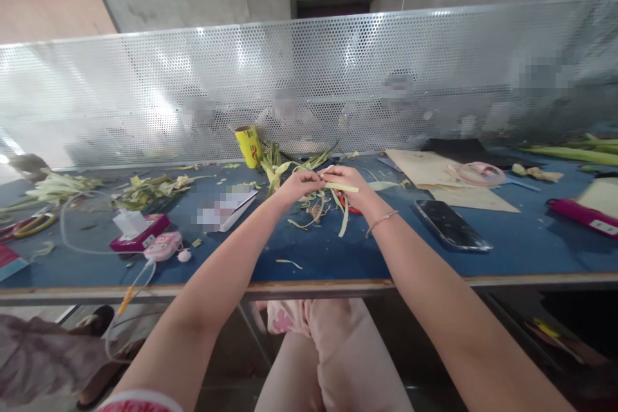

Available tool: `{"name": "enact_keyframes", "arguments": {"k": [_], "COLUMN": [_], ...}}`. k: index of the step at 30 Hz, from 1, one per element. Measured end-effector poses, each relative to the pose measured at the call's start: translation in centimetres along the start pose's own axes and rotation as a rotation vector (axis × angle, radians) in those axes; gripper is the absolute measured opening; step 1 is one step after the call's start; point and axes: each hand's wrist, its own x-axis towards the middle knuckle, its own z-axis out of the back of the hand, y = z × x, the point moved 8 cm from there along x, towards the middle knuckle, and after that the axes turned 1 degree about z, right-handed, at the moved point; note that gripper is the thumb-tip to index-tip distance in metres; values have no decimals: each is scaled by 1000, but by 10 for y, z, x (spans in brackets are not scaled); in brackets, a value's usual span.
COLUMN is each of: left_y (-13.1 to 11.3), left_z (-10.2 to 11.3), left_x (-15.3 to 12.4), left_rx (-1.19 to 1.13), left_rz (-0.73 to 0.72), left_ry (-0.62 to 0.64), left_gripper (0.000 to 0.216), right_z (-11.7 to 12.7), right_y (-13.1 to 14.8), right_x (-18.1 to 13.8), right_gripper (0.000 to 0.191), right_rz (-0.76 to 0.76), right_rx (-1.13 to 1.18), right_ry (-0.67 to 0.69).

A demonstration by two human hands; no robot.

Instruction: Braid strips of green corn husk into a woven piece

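Both hands meet above the middle of the blue table, pinching a pale green leaf strip (344, 187). My left hand (300, 185) has its fingertips closed on the strip's left part. My right hand (346, 179), with a thin bracelet at the wrist, grips it from the other side, and some fingers are hidden. Another narrow strip (344, 217) hangs down below the right hand. Beneath the hands lie thin leaf scraps (316, 209) and a red looped handle (356, 210), partly covered. Long green leaves (274, 164) lie just behind the left hand.
A yellow tube (248, 147) stands by the perforated metal screen (333, 71). Left are a white box (234, 211), a magenta power strip (140, 232) with a cable and a leaf heap (149, 193). Right lie a black phone (451, 225) and brown paper (425, 170).
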Motion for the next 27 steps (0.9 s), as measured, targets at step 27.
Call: {"name": "enact_keyframes", "arguments": {"k": [27], "left_y": [32], "left_z": [38], "left_x": [-5], "left_rx": [-805], "left_rz": [357], "left_ry": [-431], "left_gripper": [3], "right_z": [-53], "right_y": [27], "right_x": [-31], "right_gripper": [26], "right_rz": [762], "right_rx": [-1136], "right_ry": [31]}}
